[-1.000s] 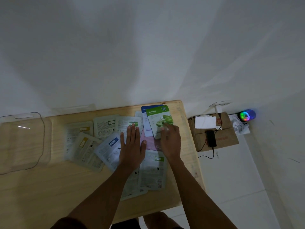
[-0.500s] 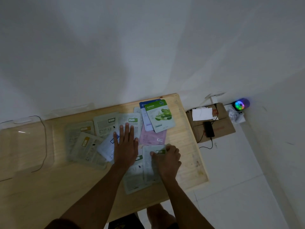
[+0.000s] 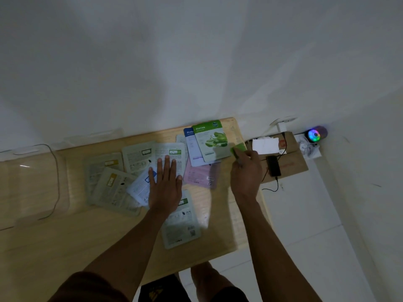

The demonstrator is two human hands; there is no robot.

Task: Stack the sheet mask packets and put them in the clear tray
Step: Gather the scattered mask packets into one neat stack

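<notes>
1. The right hand (image 3: pixel 246 171) has lifted away from the near packet it was pressing half a second ago and now sits by the table's right edge, beside the aloe vera packet (image 3: pixel 210 140).
2. Its fingers are curled around something green and blurred (image 3: pixel 238 149), probably a packet picked up edge-on. The blur hides whether it is a firm pinch.
3. The left hand (image 3: pixel 165 182) has barely moved. It lies flat with the fingers spread a little, pressing down on the overlapping packets in the middle of the wooden table (image 3: pixel 65 236).
4. The near packet (image 3: pixel 182 223) that lay beside the picked one is now uncovered on its right side and stays on the table.
5. The other packets are still scattered: two with yellow labels (image 3: pixel 109 184) to the left, a pink one (image 3: pixel 202 175) and a blue one (image 3: pixel 190 147) under the aloe vera packet.
6. The clear tray (image 3: pixel 32 184) stands at the far left of the table, well apart from both hands, with nothing seen inside it.
7. By the look of it, stacking has only begun: one packet seems headed onto the aloe vera pile, and the rest remain to be gathered before anything goes to the tray.
</notes>
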